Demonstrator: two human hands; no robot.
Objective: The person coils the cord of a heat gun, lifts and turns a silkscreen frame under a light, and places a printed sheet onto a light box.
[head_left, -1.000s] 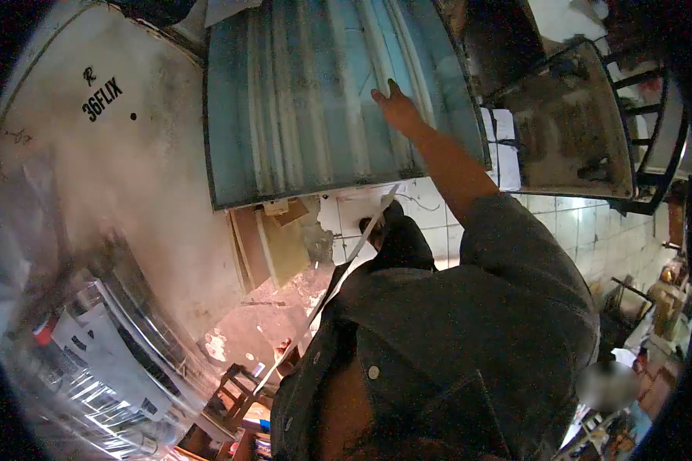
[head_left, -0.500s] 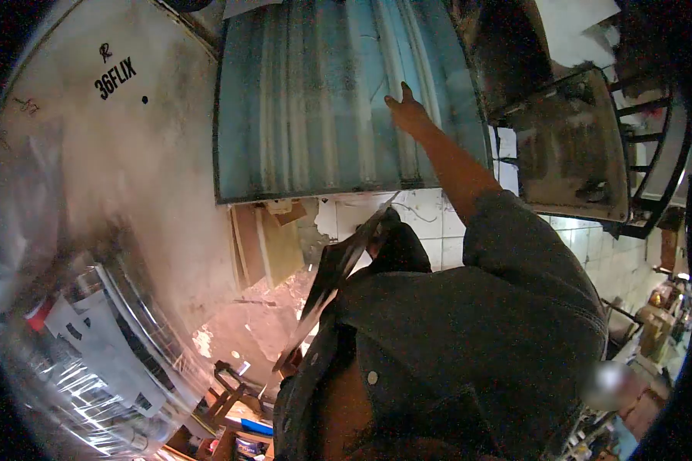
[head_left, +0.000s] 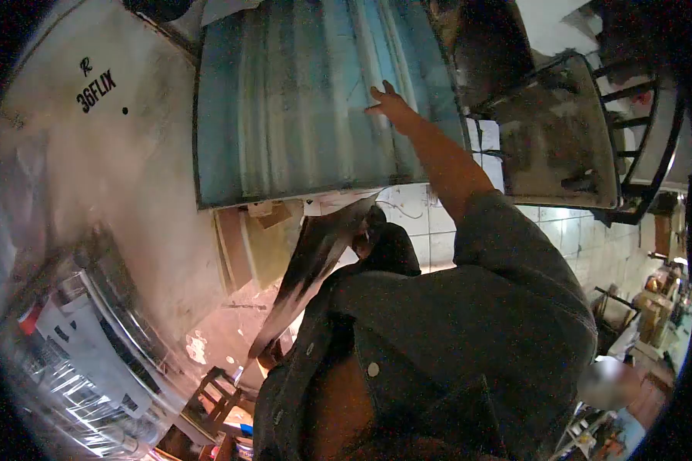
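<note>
My right hand reaches forward over a large dark-edged glass-topped box with pale tubes running lengthwise under a bluish surface. Its fingers are spread and hold nothing. Low on the left, my left hand, mostly hidden beside my shirt, grips the near end of a dark thin flat panel. The panel slants up and away in front of my body, its far end close to the front edge of the box.
A white board marked "36FLIX" stands at left. Below it is a plastic-wrapped bundle. A dark framed panel and a black rack are at right. Yellowish boards stand under the box. A person is at lower right.
My view has shifted right, so the box and boards sit further left. The dark panel has turned to show more of its face. My right hand's fingers have spread over the box.
</note>
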